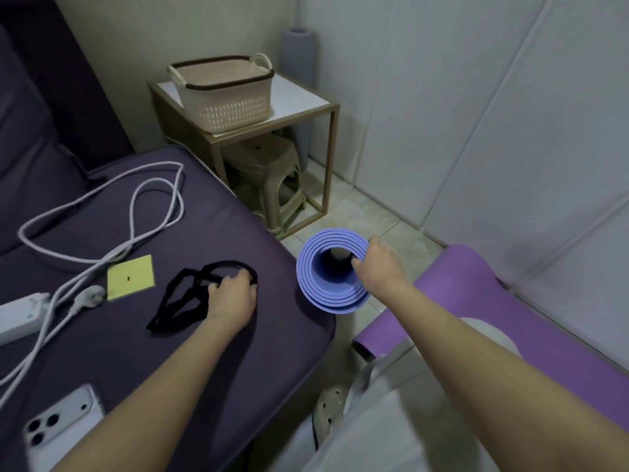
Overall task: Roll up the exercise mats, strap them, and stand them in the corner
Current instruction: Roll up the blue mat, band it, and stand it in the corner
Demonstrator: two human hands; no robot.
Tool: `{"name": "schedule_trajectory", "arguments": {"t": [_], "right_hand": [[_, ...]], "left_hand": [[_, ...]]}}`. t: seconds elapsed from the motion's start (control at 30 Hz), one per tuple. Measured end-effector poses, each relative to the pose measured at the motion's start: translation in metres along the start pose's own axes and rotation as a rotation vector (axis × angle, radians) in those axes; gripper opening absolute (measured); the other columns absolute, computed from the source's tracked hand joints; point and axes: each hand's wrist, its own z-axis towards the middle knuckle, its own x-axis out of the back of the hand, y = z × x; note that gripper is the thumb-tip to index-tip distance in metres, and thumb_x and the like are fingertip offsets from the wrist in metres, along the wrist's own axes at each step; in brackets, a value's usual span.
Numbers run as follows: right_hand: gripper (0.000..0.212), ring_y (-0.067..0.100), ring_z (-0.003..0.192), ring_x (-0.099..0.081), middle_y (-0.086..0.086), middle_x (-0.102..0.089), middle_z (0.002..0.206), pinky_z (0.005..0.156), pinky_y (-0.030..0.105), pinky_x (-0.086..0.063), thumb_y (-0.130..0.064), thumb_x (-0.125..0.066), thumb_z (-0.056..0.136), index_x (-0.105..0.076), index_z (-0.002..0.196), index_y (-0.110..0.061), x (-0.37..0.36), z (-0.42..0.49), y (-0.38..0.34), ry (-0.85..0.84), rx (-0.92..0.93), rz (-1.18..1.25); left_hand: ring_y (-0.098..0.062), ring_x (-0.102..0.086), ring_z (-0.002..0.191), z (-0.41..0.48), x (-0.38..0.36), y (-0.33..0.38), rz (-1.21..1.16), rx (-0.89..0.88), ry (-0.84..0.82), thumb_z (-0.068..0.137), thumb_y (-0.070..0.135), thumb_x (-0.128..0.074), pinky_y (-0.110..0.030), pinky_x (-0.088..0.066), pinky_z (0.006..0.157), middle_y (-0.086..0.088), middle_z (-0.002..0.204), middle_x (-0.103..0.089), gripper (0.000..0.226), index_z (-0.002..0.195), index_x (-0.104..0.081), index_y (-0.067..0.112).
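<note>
A rolled blue mat [320, 287] stands on end on the floor beside the sofa; I look down into its spiral. My right hand [377, 267] grips its top rim, thumb inside the roll. A black strap [185, 294] lies tangled on the dark purple sofa cushion [238, 229]. My left hand [231, 294] rests on the strap's right loop with fingers closed around it. A purple mat [510, 318] lies unrolled on the floor at the right, along the wall. A grey rolled mat [299, 56] stands upright in the far corner.
A white power strip [20, 315] with its cable [102, 206], a yellow note [131, 277] and a phone [58, 427] lie on the sofa. A side table [306, 100] holds a beige basket [221, 93], with a stool [269, 178] underneath.
</note>
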Motion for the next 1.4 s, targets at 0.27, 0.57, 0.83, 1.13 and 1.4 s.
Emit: {"name": "schedule_trajectory", "arguments": {"t": [0.27, 0.57, 0.83, 1.13, 1.4], "right_hand": [[0.053, 0.033, 0.103, -0.058, 0.018, -0.056, 0.119, 0.07, 0.034, -0.042, -0.03, -0.047, 0.097, -0.031, 0.136, 0.001, 0.008, -0.001, 0.004, -0.061, -0.002, -0.064], [0.041, 0.031, 0.099, -0.059, 0.015, -0.06, 0.111, 0.072, 0.035, -0.044, -0.036, -0.046, 0.095, -0.045, 0.117, -0.001, 0.034, -0.007, 0.015, -0.042, 0.09, -0.162], [0.028, 0.025, 0.071, -0.056, 0.007, -0.059, 0.08, 0.055, 0.031, -0.039, -0.034, -0.052, 0.09, -0.048, 0.089, -0.007, 0.064, -0.015, 0.029, -0.046, 0.105, -0.078], [0.039, 0.024, 0.091, -0.064, 0.008, -0.065, 0.114, 0.078, 0.034, -0.049, -0.039, -0.03, 0.102, -0.051, 0.124, -0.014, 0.113, 0.014, 0.043, -0.079, 0.216, 0.019], [0.018, 0.019, 0.094, -0.054, 0.004, -0.061, 0.102, 0.077, 0.027, -0.038, -0.018, -0.047, 0.098, -0.061, 0.103, -0.007, 0.105, 0.035, 0.08, 0.017, 0.418, 0.182]], "left_hand": [[-0.018, -0.055, 0.082, 0.019, 0.056, 0.067, -0.869, -0.042, 0.35, 0.097, 0.013, -0.046, -0.017, -0.032, 0.064, -0.006, 0.091, -0.062, 0.012, 0.102, -0.054, 0.005], [-0.012, -0.049, 0.107, 0.014, 0.043, 0.134, -0.556, -0.542, 0.096, 0.088, 0.031, -0.061, -0.03, -0.037, 0.094, 0.006, 0.112, -0.055, 0.038, 0.122, -0.05, 0.018], [-0.017, -0.052, 0.109, 0.027, 0.058, 0.143, -0.421, -0.818, 0.197, 0.081, 0.009, -0.066, -0.032, -0.044, 0.088, 0.005, 0.122, -0.058, 0.049, 0.127, -0.052, 0.021], [-0.016, -0.054, 0.104, 0.049, 0.09, 0.166, -0.354, -0.874, 0.122, 0.08, 0.008, -0.065, -0.029, -0.042, 0.085, 0.006, 0.115, -0.06, 0.045, 0.12, -0.053, 0.024], [-0.012, -0.052, 0.104, 0.054, 0.088, 0.182, -0.319, -0.902, 0.049, 0.08, 0.013, -0.066, -0.038, -0.045, 0.085, 0.011, 0.113, -0.059, 0.043, 0.117, -0.051, 0.03]]}}
